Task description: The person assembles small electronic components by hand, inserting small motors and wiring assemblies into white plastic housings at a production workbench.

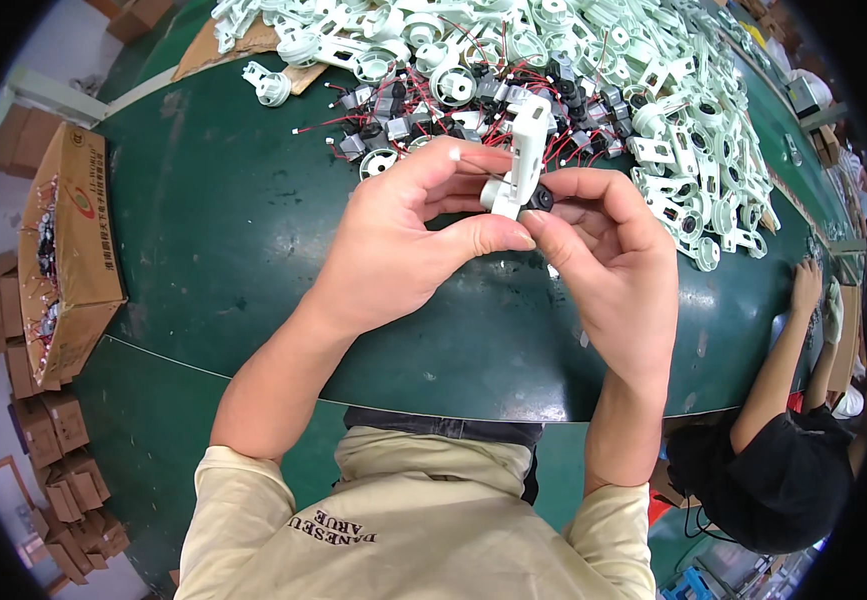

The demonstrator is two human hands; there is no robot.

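1. Plastic, pale and smooth, forms the white part [527, 150] held up above the desk [223, 210], in front of the chest: a narrow upright arm with a rounded boss low on its left side.
2. Against its lower right side sits a small, round black piece [541, 199], dark and knobbed.
3. Left hand [388, 235]: thumb and fingers are closed on the lower end of the white part, the thumb lying along its near side and the fingers curling behind.
4. Right hand [618, 250]: thumb and forefinger are pinched close about the black piece, the other fingers loosely bent; their exact contact is partly hidden.
5. Both forearms rise from the lower edge and angle inward, elbows bent, wrists lifted off the dark green, scuffed desktop.
6. Beyond the hands lies a tangle of grey-and-black components [393, 105] with thin red wires, backed by a heap of glossy, pale mint mouldings [693, 130], ringed and slotted.
7. At left stands a brown cardboard carton [83, 225], holding more wired pieces.
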